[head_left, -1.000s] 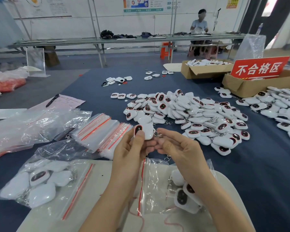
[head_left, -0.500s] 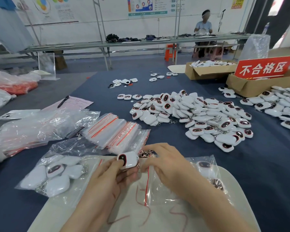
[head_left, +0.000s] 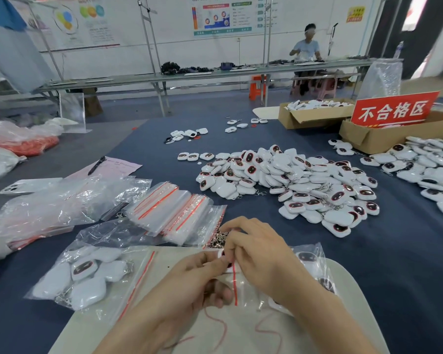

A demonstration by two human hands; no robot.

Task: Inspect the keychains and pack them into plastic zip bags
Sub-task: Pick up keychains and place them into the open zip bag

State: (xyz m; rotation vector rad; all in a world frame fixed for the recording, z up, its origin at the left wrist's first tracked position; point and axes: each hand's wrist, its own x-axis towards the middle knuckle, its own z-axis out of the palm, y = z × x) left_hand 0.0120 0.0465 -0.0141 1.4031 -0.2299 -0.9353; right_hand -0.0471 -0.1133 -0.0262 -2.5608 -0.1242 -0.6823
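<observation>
Now mid-packing, by the look of it, with inspection of this piece seemingly done. Broadest first: blue table cloth (head_left: 368,277) under everything, and the loose heap of keychains (head_left: 292,185) at 1 o'clock, well apart from the hands. Next, a stack of empty bags (head_left: 174,213) at 11 o'clock and a filled bag (head_left: 87,274) at 8 o'clock. Nearer, at 6 o'clock, the zip bag (head_left: 235,290) lying on a pale board (head_left: 348,290), red-striped mouth toward 9 o'clock, a few white pieces already inside. Smaller: left hand (head_left: 189,279) at 7 o'clock, fingers curled, pinching one keychain (head_left: 221,253) right at the mouth; right hand (head_left: 261,254) at 5 o'clock, fingertips seemingly pinching the bag's lip. Next, probably: keep the lip spread, slide the keychain past the strip, tuck its chain in after
</observation>
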